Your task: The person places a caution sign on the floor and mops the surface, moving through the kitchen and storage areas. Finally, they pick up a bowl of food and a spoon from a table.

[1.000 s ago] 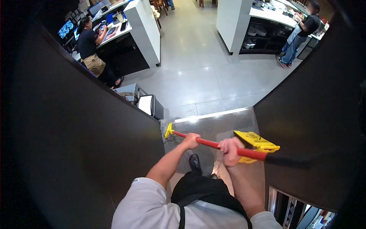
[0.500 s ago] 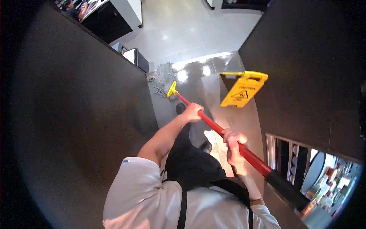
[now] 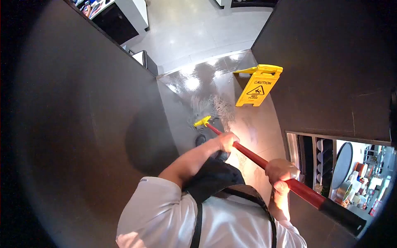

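A string mop with a red handle (image 3: 253,157), a yellow head clamp (image 3: 202,121) and grey strings (image 3: 211,108) slants across the view. Its strings spread over the wet, shiny floor (image 3: 182,80), just ahead of my shoes. My left hand (image 3: 226,141) is wrapped round the lower part of the handle, nearer the clamp. Further up, my right hand (image 3: 282,171) grips the same handle, somewhat blurred. Beyond it, the black end of the handle (image 3: 343,217) points to the lower right.
A yellow wet-floor caution sign (image 3: 258,87) stands ahead on the right. Dark walls flank me on the left (image 3: 91,103) and right (image 3: 331,70). A bin (image 3: 149,62) is by the left wall's far end. At lower right, an opening shows kitchenware (image 3: 351,186). Part of another person shows at top left.
The mop head has come from the far left toward me and to the right. My right hand has shifted right and the left slightly right and down, both still holding the handle.
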The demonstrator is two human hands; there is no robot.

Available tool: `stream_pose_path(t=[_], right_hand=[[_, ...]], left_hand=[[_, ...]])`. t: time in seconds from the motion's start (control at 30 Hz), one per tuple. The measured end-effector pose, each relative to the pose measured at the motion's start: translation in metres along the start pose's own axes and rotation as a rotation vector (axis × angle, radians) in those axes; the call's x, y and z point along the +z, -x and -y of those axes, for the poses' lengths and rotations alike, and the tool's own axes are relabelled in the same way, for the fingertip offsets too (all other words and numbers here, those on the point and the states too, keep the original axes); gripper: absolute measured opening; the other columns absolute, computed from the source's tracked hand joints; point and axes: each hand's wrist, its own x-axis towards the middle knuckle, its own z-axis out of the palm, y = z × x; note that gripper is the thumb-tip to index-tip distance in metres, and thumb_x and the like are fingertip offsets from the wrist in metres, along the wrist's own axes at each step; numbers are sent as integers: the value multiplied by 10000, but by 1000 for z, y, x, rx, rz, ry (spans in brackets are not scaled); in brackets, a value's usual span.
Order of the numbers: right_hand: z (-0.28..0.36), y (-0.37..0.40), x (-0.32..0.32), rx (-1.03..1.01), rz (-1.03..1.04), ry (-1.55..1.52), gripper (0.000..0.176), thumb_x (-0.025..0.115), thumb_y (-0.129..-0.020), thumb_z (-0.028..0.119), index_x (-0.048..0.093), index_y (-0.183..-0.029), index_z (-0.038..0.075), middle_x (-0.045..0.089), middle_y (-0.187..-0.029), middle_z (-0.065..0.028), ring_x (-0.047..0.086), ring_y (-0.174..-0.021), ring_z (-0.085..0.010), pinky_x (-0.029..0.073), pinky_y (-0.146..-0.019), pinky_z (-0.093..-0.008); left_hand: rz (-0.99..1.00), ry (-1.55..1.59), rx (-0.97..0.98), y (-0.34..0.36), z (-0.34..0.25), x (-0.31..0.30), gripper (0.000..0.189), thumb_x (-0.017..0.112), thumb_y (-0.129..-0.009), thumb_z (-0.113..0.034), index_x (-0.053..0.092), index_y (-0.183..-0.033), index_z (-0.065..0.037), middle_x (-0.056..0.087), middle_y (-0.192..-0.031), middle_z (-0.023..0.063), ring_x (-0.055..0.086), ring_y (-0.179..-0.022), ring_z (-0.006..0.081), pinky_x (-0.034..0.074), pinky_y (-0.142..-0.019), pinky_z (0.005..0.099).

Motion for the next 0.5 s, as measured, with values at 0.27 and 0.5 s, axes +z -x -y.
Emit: stream_pose_path(t=[0.27,0.5], right_hand=[[-102,9,41,229,113,176,245,665,-899,153,537,-710,65,556,-676,-80,566,-645,-283,490,-681,-416],[-203,34,78,42,176,240,206,658,-843,-47,535,-703,41,581,-724,-88,610,-707,-275,514,-899,-426]], left_hand=[[-254,-172,-115,75,100,-97,219,743,-650,-249,631,-708,-69,649,-760,129,632,-822,362,490,-754,478],[-1010,582,-366,121,207,-96,313,760,-746,-215,621,-1006,-110,568,-1152,188,585,-931,378,512,-825,475]])
